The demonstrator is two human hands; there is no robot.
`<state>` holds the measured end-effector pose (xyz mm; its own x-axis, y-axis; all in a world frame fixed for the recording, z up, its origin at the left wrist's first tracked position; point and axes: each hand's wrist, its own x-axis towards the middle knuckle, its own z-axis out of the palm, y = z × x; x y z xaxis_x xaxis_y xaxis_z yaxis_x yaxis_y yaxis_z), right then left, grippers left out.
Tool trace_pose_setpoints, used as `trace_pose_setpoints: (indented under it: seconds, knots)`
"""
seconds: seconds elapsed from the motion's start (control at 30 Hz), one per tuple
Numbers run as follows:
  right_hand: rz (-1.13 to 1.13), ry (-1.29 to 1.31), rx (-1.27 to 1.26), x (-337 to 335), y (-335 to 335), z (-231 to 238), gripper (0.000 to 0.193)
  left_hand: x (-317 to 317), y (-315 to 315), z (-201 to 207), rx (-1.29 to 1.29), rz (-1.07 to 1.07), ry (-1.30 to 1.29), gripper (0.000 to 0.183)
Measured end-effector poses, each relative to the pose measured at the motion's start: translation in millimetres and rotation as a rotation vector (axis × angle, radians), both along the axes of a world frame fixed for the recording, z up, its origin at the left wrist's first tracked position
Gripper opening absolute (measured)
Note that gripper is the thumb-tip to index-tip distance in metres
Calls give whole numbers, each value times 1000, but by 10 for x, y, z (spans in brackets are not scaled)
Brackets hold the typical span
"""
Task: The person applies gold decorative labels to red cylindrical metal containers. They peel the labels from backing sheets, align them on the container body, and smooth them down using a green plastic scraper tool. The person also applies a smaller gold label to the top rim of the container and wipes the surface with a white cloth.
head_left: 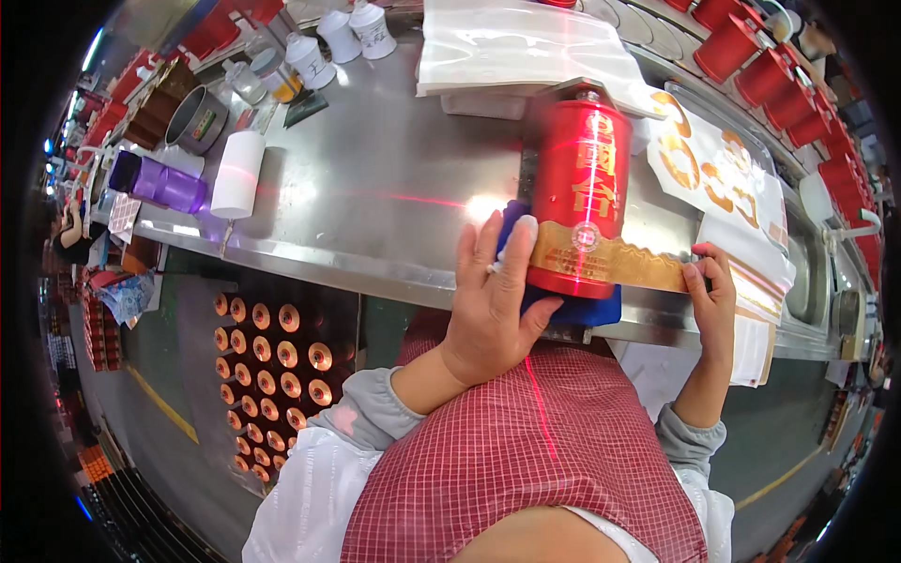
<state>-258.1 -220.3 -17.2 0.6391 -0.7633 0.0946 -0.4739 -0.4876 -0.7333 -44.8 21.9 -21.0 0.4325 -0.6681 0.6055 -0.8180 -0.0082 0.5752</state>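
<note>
A red bottle (pixel 584 178) with gold lettering is in front of me at the bench's near edge, its neck pointing away from me. Blue cloth (pixel 593 310) shows under and beside its base. Across its lower part lies a gold label strip (pixel 648 266), which runs out to the right. My left hand (pixel 497 310) rests against the bottle's lower left side, fingers stretched and thumb apart, near the strip's left end. Between thumb and fingers, my right hand (pixel 710 286) pinches the strip's free end. A red laser line falls along the bottle.
White sheets (pixel 526 47) lie behind the bottle, and gold-printed label sheets (pixel 713 159) to the right. At left stand a white roll (pixel 238 174), a purple bottle (pixel 169 184), a metal pot (pixel 197 119) and white bottles (pixel 310 61). Below left are several gold-topped items (pixel 289 353); a sink (pixel 807 253) is far right.
</note>
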Motion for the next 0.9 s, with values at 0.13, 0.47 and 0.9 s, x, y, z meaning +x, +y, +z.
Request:
trace_pose_setpoints:
  seconds: [0.13, 0.47, 0.9]
  knots:
    - [18, -57, -22, -18, 0, -31, 22, 34, -61, -60, -38, -55, 32, 68]
    - [18, -105, 7, -54, 12, 20, 21, 67, -73, -13, 11, -49, -117, 60]
    - [13, -97, -35, -30, 3, -22, 21, 56, -76, -33, 15, -53, -84, 59]
